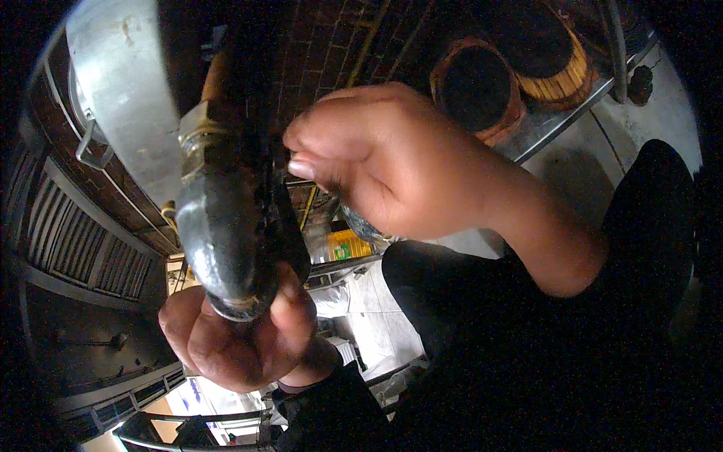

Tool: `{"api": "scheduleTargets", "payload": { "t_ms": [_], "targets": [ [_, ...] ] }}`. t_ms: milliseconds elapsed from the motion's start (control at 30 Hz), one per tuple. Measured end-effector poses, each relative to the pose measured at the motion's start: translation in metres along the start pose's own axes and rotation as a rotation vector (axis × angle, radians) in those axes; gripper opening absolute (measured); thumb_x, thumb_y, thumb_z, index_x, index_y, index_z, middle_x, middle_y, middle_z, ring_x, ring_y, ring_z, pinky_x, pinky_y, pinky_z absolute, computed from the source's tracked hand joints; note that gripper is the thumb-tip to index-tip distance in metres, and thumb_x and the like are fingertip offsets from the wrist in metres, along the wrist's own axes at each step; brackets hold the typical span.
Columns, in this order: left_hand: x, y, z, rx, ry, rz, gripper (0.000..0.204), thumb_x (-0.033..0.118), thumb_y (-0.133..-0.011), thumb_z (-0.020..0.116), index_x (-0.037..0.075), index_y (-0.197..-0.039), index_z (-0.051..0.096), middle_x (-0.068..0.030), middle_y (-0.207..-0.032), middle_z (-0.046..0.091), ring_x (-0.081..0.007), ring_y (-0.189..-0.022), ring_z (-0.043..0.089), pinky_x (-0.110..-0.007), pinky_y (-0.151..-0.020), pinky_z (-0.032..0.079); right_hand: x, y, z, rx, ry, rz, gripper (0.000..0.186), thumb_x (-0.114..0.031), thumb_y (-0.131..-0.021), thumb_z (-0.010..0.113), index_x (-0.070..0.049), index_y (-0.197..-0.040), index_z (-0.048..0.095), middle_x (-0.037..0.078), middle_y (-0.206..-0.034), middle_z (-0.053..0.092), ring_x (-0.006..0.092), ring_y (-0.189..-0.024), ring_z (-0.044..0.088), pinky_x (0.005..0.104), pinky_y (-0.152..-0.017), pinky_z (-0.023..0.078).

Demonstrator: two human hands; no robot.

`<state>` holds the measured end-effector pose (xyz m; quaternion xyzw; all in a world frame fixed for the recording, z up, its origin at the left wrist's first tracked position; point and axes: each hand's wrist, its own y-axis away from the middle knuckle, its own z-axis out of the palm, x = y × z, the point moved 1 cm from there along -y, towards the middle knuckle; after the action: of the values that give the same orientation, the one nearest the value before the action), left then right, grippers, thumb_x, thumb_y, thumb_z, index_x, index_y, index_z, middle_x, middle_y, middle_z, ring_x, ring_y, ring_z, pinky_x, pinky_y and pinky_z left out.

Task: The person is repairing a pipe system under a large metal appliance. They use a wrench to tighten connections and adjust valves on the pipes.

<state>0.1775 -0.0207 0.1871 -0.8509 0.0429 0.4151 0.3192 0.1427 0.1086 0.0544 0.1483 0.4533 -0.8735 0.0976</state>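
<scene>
Close to the camera is a dark, rounded, pipe-like metal piece [220,233] with a worn, shiny surface. A hexagonal brass-coloured fitting [202,124] joins its upper end. My left hand [241,339] is closed around the lower end, fingers on one side and thumb on the other. To the right, my right hand [399,158] is raised beside the piece with its fingers curled in. Deep shadow hides the space in front of its fingertips, so anything held there cannot be made out.
A large silvery metal pot [124,75] with a side handle stands at the upper left. Brown round pots with dark openings [473,87] sit on a metal-edged surface at the upper right. A slatted metal grille [86,233] lies left; a container of yellow liquid [350,245] shows behind my hands.
</scene>
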Motion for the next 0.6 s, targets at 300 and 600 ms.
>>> {"api": "scheduleTargets", "payload": {
  "t_ms": [300,600],
  "targets": [
    [-0.002,-0.001,-0.008,-0.055,0.028,0.001,0.034,0.022,-0.068,0.075,0.004,-0.087,0.053,-0.0095,-0.067,0.053,-0.0205,-0.055,0.049,-0.029,-0.048,0.037,-0.007,0.0,-0.001,-0.093,-0.171,0.184,0.016,-0.008,-0.079,0.055,0.003,-0.067,0.053,0.022,-0.06,0.052,0.0383,-0.058,0.055,0.0437,-0.055,0.041],
    [0.001,-0.005,-0.008,-0.108,-0.035,0.039,0.031,0.024,-0.066,0.076,0.005,-0.08,0.056,-0.0074,-0.066,0.055,-0.0205,-0.056,0.049,-0.029,-0.048,0.037,-0.012,0.001,0.001,-0.081,-0.051,0.231,0.013,-0.009,-0.075,0.055,0.001,-0.066,0.054,0.022,-0.06,0.053,0.0383,-0.058,0.055,0.0444,-0.055,0.041]
  ]
}}
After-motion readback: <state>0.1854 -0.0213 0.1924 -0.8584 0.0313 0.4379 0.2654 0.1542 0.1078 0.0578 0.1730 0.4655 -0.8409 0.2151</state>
